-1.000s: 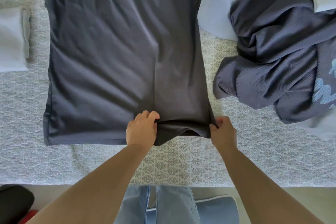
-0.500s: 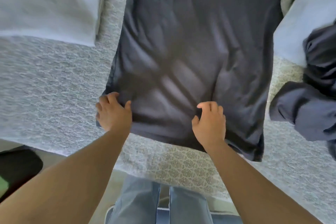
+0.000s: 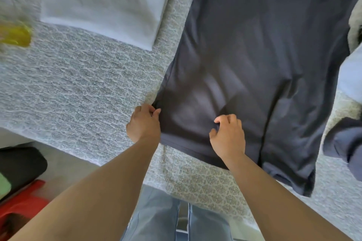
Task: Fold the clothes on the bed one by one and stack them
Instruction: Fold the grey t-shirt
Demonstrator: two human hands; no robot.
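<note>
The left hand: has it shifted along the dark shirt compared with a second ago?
Yes. The left hand was at the middle of the dark shirt's hem; now it pinches the shirt's left bottom corner, towards the folded white cloth.

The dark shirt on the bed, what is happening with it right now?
A person is folding clothes on the bed. The dark shirt lies spread flat. The left hand pinches its lower left corner, and the right hand gathers fabric near the hem. A folded white garment lies to the left, and more unfolded clothes wait at the right.
</note>
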